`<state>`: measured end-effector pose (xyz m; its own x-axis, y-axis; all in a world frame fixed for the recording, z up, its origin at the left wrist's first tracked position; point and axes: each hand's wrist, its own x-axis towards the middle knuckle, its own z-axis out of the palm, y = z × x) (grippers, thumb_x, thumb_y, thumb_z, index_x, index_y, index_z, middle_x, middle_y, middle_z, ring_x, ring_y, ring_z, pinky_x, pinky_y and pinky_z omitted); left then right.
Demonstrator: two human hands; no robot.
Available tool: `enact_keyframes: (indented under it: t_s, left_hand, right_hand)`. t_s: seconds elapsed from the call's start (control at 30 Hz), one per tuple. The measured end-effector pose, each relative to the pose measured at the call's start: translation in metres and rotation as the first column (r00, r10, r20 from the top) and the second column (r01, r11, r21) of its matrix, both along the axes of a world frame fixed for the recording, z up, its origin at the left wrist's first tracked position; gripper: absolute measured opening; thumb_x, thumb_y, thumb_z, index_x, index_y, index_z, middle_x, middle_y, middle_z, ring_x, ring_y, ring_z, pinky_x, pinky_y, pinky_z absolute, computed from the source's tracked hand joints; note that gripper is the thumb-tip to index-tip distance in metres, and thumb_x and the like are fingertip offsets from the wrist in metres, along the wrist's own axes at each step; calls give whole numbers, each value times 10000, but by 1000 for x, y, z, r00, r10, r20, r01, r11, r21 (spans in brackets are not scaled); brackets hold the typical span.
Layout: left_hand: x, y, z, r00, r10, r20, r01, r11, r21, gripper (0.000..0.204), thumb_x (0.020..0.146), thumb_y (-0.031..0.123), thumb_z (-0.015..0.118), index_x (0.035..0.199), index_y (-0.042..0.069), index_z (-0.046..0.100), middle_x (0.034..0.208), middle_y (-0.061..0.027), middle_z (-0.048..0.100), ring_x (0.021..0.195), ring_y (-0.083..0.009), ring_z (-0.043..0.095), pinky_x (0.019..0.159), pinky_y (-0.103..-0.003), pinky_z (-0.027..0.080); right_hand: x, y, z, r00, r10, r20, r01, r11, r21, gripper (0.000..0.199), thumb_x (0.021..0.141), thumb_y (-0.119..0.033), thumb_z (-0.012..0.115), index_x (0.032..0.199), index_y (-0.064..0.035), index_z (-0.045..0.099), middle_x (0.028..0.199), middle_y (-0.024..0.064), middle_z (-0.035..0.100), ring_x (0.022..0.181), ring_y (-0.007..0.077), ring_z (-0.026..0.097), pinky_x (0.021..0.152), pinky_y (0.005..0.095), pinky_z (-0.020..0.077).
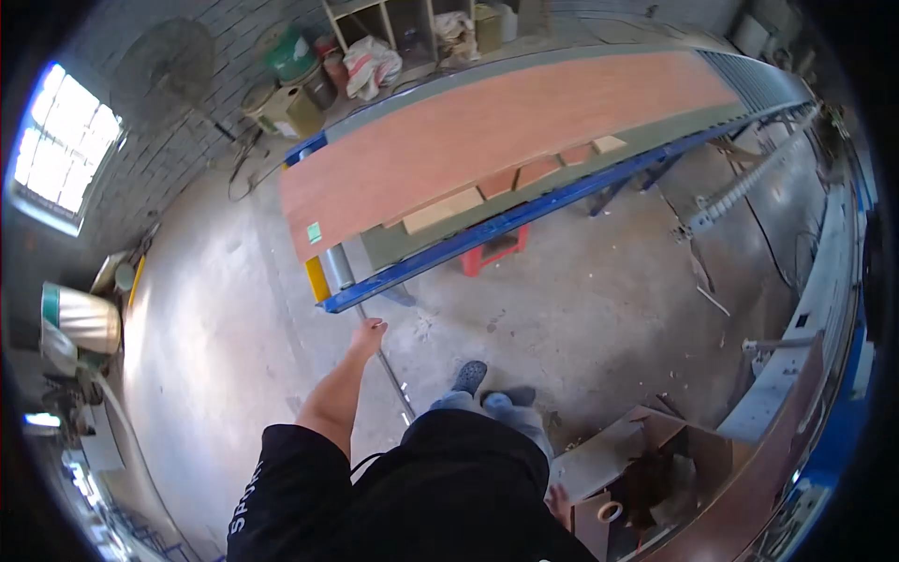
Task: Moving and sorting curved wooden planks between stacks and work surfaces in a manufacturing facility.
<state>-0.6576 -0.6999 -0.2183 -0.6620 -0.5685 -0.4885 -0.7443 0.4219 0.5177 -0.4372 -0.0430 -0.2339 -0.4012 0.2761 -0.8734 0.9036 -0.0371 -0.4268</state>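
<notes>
Apparently half-curled, the left hand is at a thin rod just off the near corner of the conveyor, though I cannot tell if it grips, while the right hand, its grip likewise unclear, is beside an open box and 1 tape roll.

Grey brick wall at rear left. Paned window at left, bright. Concrete floor scuffed, pale glare toward window side. Open-fronted shelf at far side.
</notes>
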Motion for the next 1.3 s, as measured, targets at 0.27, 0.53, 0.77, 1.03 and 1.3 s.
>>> enact_keyframes:
  t_s: [0.27,0.53,0.77,1.03,1.3]
  left_hand:
    - [20,-30,39,997,56,-49,-62,989,-134,385,868,372,624,1135,101,677,1057,-164,693,1009,-334,654,864,-406,511]
    - [12,-125,45,932,316,-179,-344,925,-158,356,840,301,687,1130,94,685,993,-166,708,944,-323,677,827,-380,524]
    - [-13,-235,20,938,318,-137,-341,915,-215,444,801,296,728,1196,107,652,1017,-139,709,966,-309,668,841,-402,518]
    - [-64,-312,13,993,-112,-47,92,945,-313,397,806,379,708,1094,110,663,1035,-92,691,976,-295,650,828,-412,519]
    - [-69,-354,7,727,-687,-17,610,656,-445,287,873,354,623,813,74,603,810,-86,677,839,-280,664,774,-410,528]
  right_hand:
    - [-91,11,-9,993,111,-45,-116,984,-132,263,918,-272,606,1118,-101,599,833,-6,578,651,119,501,520,272,370]
    - [-277,-11,55,951,15,-308,-1,999,48,223,915,-157,601,1137,-141,600,765,-59,547,522,57,455,428,201,318]
    - [-311,-164,108,988,156,-14,-148,956,252,323,918,-180,608,1224,-86,575,831,-35,577,621,49,446,547,204,344]
    - [-333,-278,135,786,612,-86,-597,788,149,178,935,-143,568,1020,4,622,753,-38,477,673,61,432,593,225,372]
    - [-318,-296,131,724,687,-65,-648,710,275,178,916,-187,587,942,-11,601,728,-9,491,664,97,460,596,265,392]
